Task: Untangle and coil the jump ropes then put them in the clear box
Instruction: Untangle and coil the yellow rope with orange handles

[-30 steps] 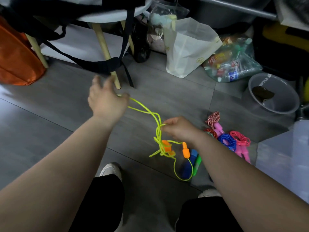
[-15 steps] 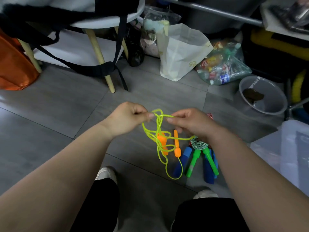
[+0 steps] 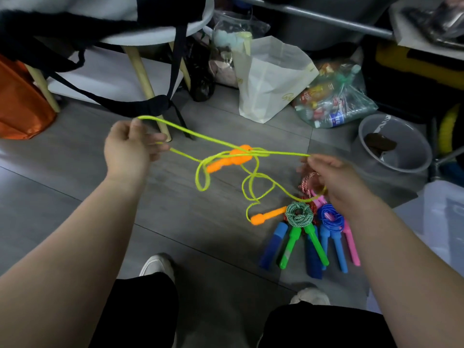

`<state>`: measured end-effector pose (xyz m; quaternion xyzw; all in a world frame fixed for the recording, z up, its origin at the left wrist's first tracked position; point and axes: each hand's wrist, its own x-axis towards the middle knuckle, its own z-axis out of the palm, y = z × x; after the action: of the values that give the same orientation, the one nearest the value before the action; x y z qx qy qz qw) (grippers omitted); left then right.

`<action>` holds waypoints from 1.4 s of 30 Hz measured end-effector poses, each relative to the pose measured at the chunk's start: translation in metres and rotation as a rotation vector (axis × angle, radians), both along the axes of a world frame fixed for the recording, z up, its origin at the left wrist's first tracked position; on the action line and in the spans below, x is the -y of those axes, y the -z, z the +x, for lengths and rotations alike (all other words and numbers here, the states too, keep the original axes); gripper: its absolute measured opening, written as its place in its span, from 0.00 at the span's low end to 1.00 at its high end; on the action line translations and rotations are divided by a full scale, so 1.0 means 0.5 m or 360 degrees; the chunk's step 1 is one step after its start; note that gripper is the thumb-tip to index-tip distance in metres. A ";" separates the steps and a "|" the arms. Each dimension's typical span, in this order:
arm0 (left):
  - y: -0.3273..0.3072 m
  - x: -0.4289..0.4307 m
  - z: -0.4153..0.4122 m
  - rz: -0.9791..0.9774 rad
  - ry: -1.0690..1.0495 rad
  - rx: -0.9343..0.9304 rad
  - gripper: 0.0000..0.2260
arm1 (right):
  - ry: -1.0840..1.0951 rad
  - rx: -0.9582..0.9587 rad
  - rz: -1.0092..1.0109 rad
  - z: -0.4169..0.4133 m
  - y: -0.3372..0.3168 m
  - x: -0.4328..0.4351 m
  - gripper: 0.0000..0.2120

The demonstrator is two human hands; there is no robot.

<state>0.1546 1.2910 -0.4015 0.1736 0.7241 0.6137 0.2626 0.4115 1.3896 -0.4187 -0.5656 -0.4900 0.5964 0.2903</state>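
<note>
A neon-yellow jump rope with orange handles stretches between my hands above the floor. My left hand pinches a loop of it at the left. My right hand pinches the cord at the right. One orange handle hangs tangled in the cord mid-span; the other dangles lower. Several coiled ropes lie on the floor under my right hand: a green-handled one, a blue one, a pink one. The clear box sits at the right edge.
A stool with wooden legs and a black strap stands ahead left, an orange bag beside it. A white paper bag, a plastic bag of bottles and a grey basin line the back. My shoes are below.
My hands have drawn apart, left hand going up and left, right hand going right. The yellow rope is pulled taut between them and one orange handle has lifted into the span.
</note>
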 end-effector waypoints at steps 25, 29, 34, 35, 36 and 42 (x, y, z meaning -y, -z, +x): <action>-0.016 0.003 -0.017 0.0218 0.0313 0.0466 0.13 | 0.0083 0.0210 0.0001 0.018 0.002 -0.023 0.10; -0.036 0.009 -0.030 0.0287 0.0339 0.0388 0.13 | 0.0045 0.0565 -0.0013 0.037 0.032 -0.026 0.10; -0.056 0.024 -0.041 0.0287 0.0354 0.0106 0.13 | -0.0030 0.0801 -0.0323 0.051 0.087 -0.020 0.13; -0.058 0.026 -0.041 0.0287 0.0360 0.0074 0.14 | -0.0058 0.0839 -0.0373 0.053 0.099 -0.018 0.13; -0.059 0.027 -0.042 0.0288 0.0371 0.0048 0.15 | -0.0112 0.0894 -0.0402 0.053 0.111 -0.017 0.13; -0.061 0.033 -0.043 0.0290 0.0559 -0.0088 0.25 | -0.0446 0.1370 -0.0234 0.065 0.166 -0.006 0.23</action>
<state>0.1330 1.2742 -0.3709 0.3373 0.6310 0.6164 0.3288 0.4442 1.3927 -0.5015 -0.7093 -0.5941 0.3739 -0.0640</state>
